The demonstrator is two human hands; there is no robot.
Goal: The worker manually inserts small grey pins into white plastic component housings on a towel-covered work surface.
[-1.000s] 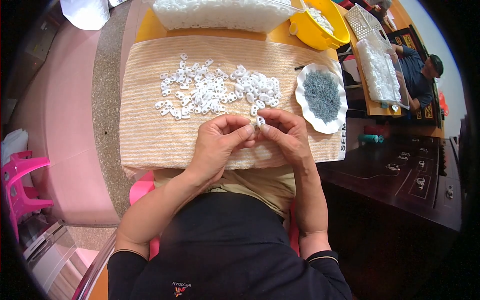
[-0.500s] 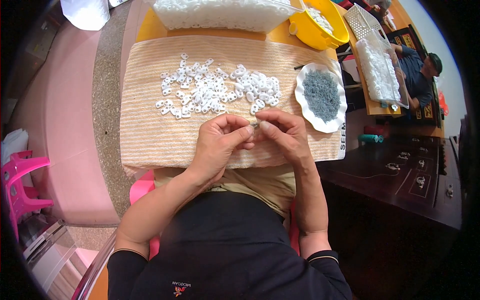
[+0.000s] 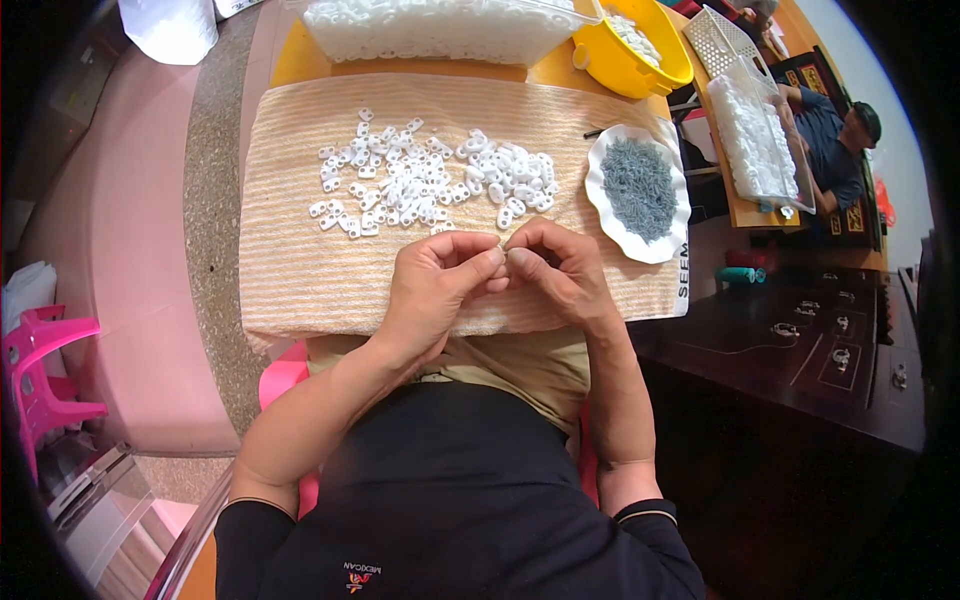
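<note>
Centrally: left hand (image 3: 430, 285), right hand (image 3: 568, 275), fingers (image 3: 486, 263) of both pinched closed on tiny indistinct piece (image 3: 503, 248); beyond, small white two-holed plastic pieces (image 3: 405, 188) on striped beige cloth (image 3: 310, 285); rightward, white scalloped dish (image 3: 596, 190) of slender grey pieces (image 3: 638, 190).

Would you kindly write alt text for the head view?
A person's left hand and right hand pinch close together above a striped towel; any held piece is unclear. Beyond lie white pieces and, at right, a dish of grey parts.

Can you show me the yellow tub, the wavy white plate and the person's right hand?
Yellow tub (image 3: 613, 76): head view, on its yellow wall.
Wavy white plate (image 3: 652, 252): head view, on its lower rim.
Right hand (image 3: 568, 272): head view, on its back, near the thumb's base.
</note>
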